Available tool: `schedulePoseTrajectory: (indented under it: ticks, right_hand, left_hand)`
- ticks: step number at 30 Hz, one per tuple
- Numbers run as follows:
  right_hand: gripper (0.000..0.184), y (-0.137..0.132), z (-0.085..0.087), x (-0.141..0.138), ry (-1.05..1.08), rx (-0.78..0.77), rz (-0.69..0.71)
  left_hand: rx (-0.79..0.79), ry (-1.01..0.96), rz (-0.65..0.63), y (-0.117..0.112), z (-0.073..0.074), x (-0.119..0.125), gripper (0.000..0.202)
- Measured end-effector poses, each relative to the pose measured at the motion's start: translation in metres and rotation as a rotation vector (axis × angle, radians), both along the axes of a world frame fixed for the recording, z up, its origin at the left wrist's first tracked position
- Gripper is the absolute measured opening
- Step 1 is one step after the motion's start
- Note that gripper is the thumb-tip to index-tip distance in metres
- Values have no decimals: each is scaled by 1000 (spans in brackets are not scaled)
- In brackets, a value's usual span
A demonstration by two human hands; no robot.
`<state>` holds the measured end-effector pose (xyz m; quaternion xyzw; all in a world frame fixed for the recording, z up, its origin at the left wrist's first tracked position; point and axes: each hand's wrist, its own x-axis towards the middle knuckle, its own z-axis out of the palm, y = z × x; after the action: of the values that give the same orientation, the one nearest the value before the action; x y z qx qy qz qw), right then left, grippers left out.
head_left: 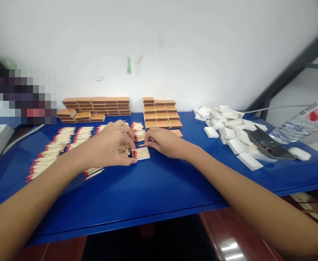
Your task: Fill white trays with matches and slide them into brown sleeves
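A small white matchbox tray (145,158) lies on the blue table with red-tipped matches (141,153) inside it. My left hand (108,145) curves around the tray's left end, its thumb at the near corner and its fingers at the far side. Just behind the tray, my right hand (159,140) pinches a match (141,145), whose red head points left. A pile of loose matches (138,131) lies beyond my hands. More matches show beneath and behind my left hand, partly hidden by it.
Rows of matches (51,152) spread across the left. Stacked orange-brown matchboxes (104,105) line the wall. On the right are a heap of white trays (229,123), a dark phone-like device (267,143), a white mouse (299,153) and a plastic bottle (302,121).
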<state>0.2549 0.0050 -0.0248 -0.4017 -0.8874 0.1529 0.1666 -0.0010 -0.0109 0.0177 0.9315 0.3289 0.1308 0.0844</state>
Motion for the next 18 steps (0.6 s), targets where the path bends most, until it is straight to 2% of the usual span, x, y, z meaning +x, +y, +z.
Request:
schedulePoseTrajectory:
  ticks: [5, 9, 18]
  right_hand:
    - [12, -7, 14, 3, -11, 15, -59]
    - [13, -15, 25, 4, 47, 35, -36]
    - [13, -20, 27, 3, 44, -20, -12]
  left_hand:
    - [6, -12, -4, 0, 0, 0, 22]
    - [30, -15, -5, 0, -3, 0, 20]
    - [44, -3, -7, 1, -2, 0, 21]
